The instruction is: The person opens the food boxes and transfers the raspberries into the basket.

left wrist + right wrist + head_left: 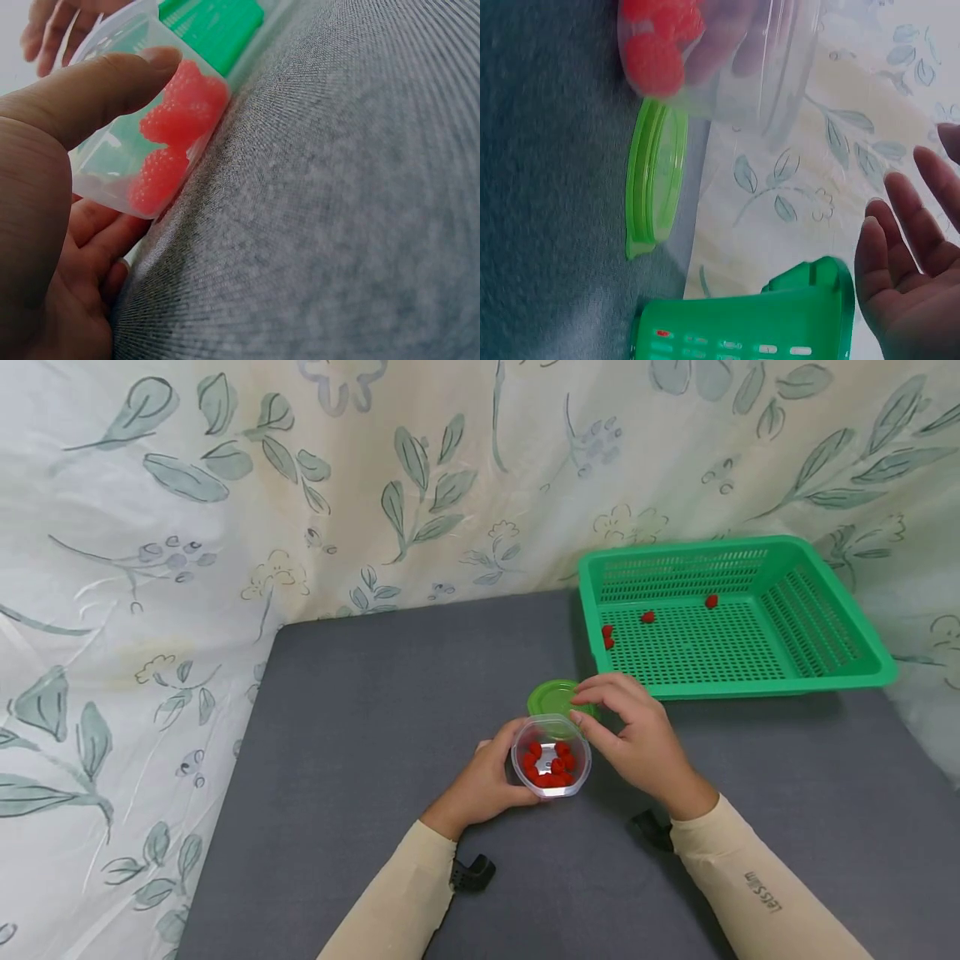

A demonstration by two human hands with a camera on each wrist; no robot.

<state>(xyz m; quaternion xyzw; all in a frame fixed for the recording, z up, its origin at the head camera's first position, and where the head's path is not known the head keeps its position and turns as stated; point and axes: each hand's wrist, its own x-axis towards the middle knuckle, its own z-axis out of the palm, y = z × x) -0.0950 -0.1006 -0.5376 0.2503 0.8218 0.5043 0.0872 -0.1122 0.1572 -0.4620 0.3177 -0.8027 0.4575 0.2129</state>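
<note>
A clear plastic container (555, 792) with several red raspberries (557, 766) inside stands on the table. My left hand (480, 787) grips its side; in the left wrist view the thumb (112, 86) presses along the clear wall, with other fingers around the far side. My right hand (637, 739) hovers by the container's right rim with relaxed fingers and nothing between them, as the right wrist view also shows. Just behind the container lies a round green lid (660, 180), flat on the table and partly hidden by the right hand in the head view.
At the back right stands a green perforated basket (738, 688) with a few raspberries (712, 601) toward its left and back. A patterned cloth (337, 527) hangs behind and left of the grey table (360, 718).
</note>
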